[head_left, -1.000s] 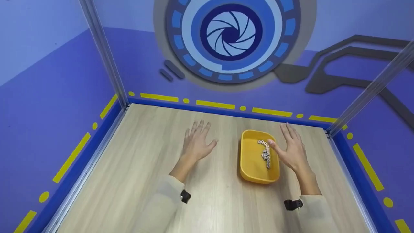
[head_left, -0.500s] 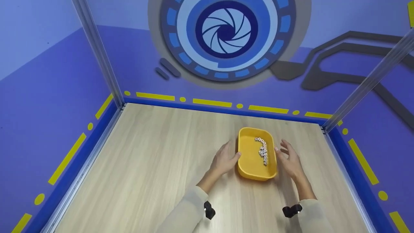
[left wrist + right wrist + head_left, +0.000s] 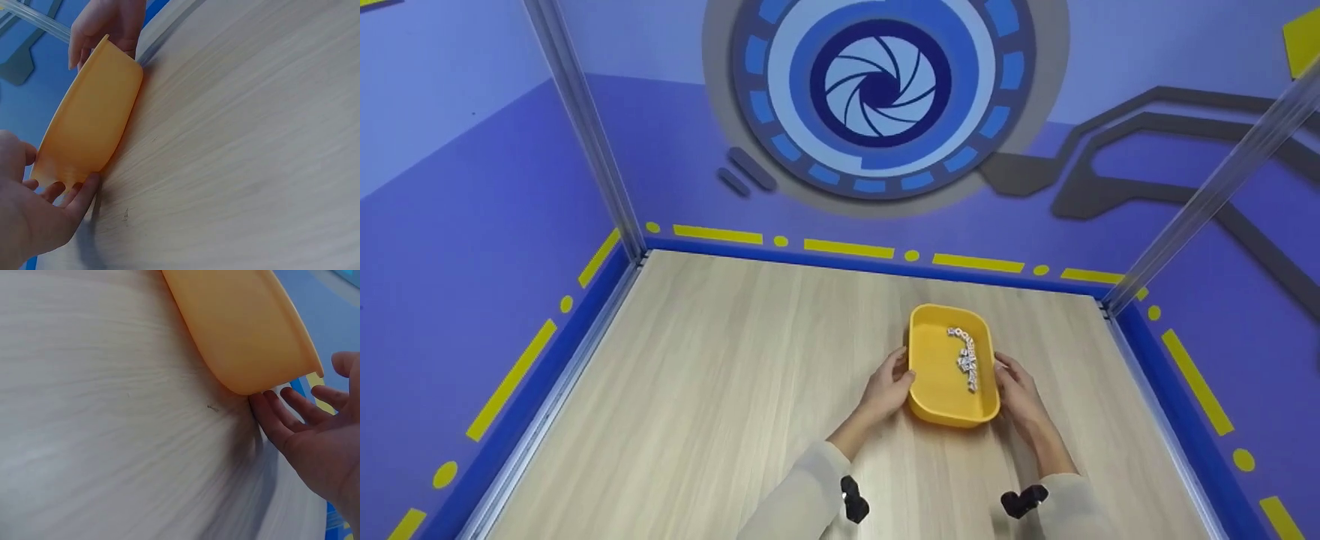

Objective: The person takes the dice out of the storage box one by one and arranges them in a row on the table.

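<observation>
Left hand (image 3: 887, 388) grips bin (image 3: 934, 369), right hand (image 3: 1021, 390) loosely touches opposite edge, tabletop (image 3: 720, 390) spreading leftward.

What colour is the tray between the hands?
The tray is yellow; the head view shows it best.

bin (image 3: 936, 371): plain yellow | tabletop (image 3: 750, 360): pale wood grain | sleeves (image 3: 802, 491): cream | wristbands (image 3: 1024, 501): black

left grip (image 3: 40, 216) touches yellow tub (image 3: 93, 109) on wooden table (image 3: 242, 146); right grip (image 3: 111, 23) at far end.
</observation>
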A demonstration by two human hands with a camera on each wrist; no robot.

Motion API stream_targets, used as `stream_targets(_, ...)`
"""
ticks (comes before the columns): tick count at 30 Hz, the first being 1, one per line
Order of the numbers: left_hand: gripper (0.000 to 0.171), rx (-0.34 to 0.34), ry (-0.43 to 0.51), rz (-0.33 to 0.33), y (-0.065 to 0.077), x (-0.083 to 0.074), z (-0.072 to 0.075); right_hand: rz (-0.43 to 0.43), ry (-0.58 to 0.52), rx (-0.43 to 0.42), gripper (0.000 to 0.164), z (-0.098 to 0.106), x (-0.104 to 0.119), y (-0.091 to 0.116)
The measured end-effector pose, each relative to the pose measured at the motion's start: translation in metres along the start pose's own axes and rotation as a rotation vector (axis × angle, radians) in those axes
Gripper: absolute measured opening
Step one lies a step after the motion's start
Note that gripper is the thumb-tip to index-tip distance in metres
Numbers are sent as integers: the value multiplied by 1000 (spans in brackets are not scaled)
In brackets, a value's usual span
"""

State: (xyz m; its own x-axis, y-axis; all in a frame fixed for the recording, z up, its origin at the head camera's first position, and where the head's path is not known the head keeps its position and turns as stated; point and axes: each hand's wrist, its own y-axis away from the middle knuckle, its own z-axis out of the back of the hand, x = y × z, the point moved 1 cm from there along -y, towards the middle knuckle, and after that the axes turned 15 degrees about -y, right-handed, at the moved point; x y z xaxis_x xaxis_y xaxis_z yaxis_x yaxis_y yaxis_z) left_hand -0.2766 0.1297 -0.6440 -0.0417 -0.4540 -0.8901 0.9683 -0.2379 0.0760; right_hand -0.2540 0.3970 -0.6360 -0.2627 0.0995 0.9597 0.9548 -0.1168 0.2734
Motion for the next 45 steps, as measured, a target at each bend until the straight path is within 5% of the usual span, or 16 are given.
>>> stream_targets(8,51,45,58,-9,-1,1,-1,21,50,16,51,-1,-2,-1)
stream_targets(14,49,1,27,6,3,3,-2,41,64,8,49,-1,-7,3)
stream_targets(20,49,-6,53,28,23,1,7,43,74,-52,48,-5,-14,13)
stream_targets(29,49,-13,111,7,52,8,19,62,74,-32,47,-16,-13,25)
stream_targets(40,52,50,221,68,53,12,27,64,104,2,51,-24,-22,22)
stream_targets(45,58,81,172,63,53,9,27,-17,92,17,61,-21,-22,21)
